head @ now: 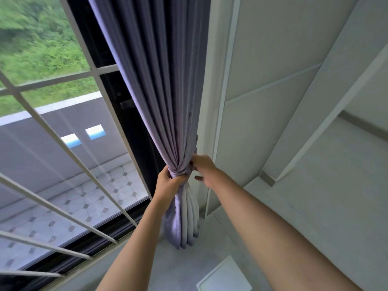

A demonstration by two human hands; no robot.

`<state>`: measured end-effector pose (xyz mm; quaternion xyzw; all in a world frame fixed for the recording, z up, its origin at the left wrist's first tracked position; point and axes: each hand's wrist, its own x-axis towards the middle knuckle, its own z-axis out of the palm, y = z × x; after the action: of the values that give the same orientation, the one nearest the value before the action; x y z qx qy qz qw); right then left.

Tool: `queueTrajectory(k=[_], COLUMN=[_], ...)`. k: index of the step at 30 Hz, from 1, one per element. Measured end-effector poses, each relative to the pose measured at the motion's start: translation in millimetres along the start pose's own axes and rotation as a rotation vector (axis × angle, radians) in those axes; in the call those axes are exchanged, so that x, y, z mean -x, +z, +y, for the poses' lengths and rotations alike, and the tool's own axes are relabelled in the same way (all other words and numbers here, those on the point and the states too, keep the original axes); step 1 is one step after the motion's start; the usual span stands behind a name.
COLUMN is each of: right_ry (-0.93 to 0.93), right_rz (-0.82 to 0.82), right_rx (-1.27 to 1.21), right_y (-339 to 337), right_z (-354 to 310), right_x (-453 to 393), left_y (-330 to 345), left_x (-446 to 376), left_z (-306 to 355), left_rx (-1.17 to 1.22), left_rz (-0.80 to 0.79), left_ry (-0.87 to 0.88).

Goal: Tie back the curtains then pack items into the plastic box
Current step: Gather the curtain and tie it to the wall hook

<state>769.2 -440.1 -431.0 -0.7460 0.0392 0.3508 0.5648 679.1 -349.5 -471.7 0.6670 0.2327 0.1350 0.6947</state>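
Observation:
A grey-lilac curtain (159, 85) hangs gathered into a tight bundle at the right end of the window, against the white wall corner. A band of the same cloth (182, 170) wraps the bundle at its narrowest point. My left hand (168, 180) grips the bundle and the band from the left. My right hand (204, 168) holds the band's right side with fingers curled behind the cloth, thumb sticking out. Below the band the curtain's tail (184, 223) hangs loose down to the sill. No plastic box can be made out with certainty.
The window (63, 143) with white bars and a dark frame fills the left half. A white panelled wall (283, 122) rises on the right. A pale flat rectangular thing (224, 278) lies on the surface at the bottom, between my forearms.

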Motion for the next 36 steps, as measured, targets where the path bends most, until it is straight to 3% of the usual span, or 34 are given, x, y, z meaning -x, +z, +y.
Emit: queueTrajectory(k=[2,5,10,12,16,24,27,30,33,36], right_ry=[-0.006,-0.187,-0.378,-0.406,-0.415,-0.402,-0.480,-0.516,-0.310,-0.270], right_rz=[0.044,0.118,0.415,0.447,0.303,0.209,0.138,-0.003,-0.148,-0.231], right_rx=[0.041,0.130,0.167,0.206,0.110,0.029,-0.063,0.081,0.261,0.504], right_y=[9,15,25,27,20,-6,-15,-20,-19,-21], right_z=[-5,-8,1,4,4,-9,-30,-38,-33,-36], right_x=[-4,-13,-12,-12,-22,-31,-29,-38,-47,-50], left_y=[-4,-9,-5,-3,-2,7,8,5,4,3], left_x=[1,4,11,14,13,14,15,14,10,9], left_z=[-2,-5,-6,-8,-10,-11,-11,-14,-17,-15], left_rx=[-0.017,-0.052,-0.171,-0.173,-0.183,-0.277,-0.323,-0.360,-0.365,-0.356], left_rz=[-0.010,0.018,0.119,0.138,0.106,0.066,0.074,0.086,0.076,0.062], left_ry=[0.003,0.032,0.124,0.135,0.103,0.136,0.153,0.165,0.146,0.119])
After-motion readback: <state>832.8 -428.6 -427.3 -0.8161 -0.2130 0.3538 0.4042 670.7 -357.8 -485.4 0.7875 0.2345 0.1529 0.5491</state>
